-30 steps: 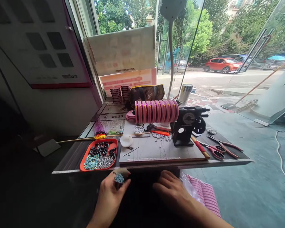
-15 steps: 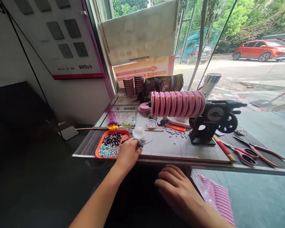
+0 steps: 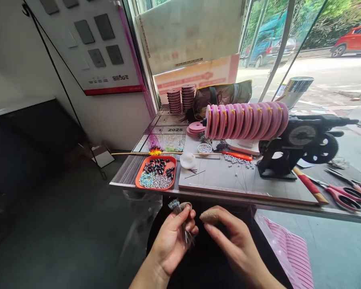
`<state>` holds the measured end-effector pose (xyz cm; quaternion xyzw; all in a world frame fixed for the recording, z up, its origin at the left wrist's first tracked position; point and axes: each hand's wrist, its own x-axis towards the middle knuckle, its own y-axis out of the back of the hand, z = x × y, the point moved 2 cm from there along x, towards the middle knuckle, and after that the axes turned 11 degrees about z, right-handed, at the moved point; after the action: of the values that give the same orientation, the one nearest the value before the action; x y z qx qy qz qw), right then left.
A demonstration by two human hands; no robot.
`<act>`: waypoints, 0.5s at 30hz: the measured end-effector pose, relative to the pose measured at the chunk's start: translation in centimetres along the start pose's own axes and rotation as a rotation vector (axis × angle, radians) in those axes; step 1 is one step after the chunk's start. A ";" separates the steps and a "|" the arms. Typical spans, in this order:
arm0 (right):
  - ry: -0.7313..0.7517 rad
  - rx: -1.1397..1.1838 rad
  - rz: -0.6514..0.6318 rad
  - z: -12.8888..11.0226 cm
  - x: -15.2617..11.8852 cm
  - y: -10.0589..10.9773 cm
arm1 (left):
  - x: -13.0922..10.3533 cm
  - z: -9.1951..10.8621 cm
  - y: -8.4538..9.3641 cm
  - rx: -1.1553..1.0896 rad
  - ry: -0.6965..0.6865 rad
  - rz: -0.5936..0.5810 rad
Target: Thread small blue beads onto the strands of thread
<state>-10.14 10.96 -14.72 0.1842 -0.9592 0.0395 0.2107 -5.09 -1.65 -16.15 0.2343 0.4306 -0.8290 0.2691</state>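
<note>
My left hand (image 3: 176,237) is closed around a bundle of thin wires (image 3: 175,204), whose looped ends stick up above the thumb while the straight ends hang below the fingers. Just to its right, my right hand (image 3: 233,237) is held with thumb and forefinger apart and nothing between them; a tan cover sits on the forefinger. Both hands are over my lap, in front of the table edge. Beyond them, an orange tray (image 3: 137,176) holds black beads, blue pieces and silvery beads. A white round dish (image 3: 188,160) stands right of the tray.
A black machine (image 3: 302,136) carries a row of pink discs (image 3: 246,120). Scissors (image 3: 345,194) and a red-handled tool (image 3: 311,186) lie at the right. A thin stick (image 3: 126,153) crosses behind the tray. Grey beads (image 3: 239,161) are scattered on the board.
My left hand has drawn back from beside the tray to my lap with the wire bundle. My right hand's thumb and forefinger now show apart. The view has shifted.
</note>
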 end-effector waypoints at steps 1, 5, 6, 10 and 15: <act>-0.046 0.039 0.003 0.3 -0.1 -0.3 | 0.1 -0.3 0.2 -0.017 0.004 0.009; -0.148 0.108 0.016 0.9 -0.4 -0.8 | 0.3 -0.8 0.1 -0.056 -0.011 0.010; -0.153 0.106 0.022 1.0 -0.4 -0.8 | 0.3 -0.8 0.1 -0.058 -0.015 0.015; -0.117 0.067 0.039 1.5 -0.7 -0.5 | 0.4 -0.9 0.3 -0.068 -0.027 0.046; -0.115 0.042 -0.005 2.2 -1.7 -0.7 | 0.3 -1.1 0.3 -0.083 -0.052 0.078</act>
<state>-9.32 10.57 -17.43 0.1928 -0.9683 0.0483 0.1512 -4.93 -0.94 -17.07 0.2177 0.4480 -0.8052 0.3218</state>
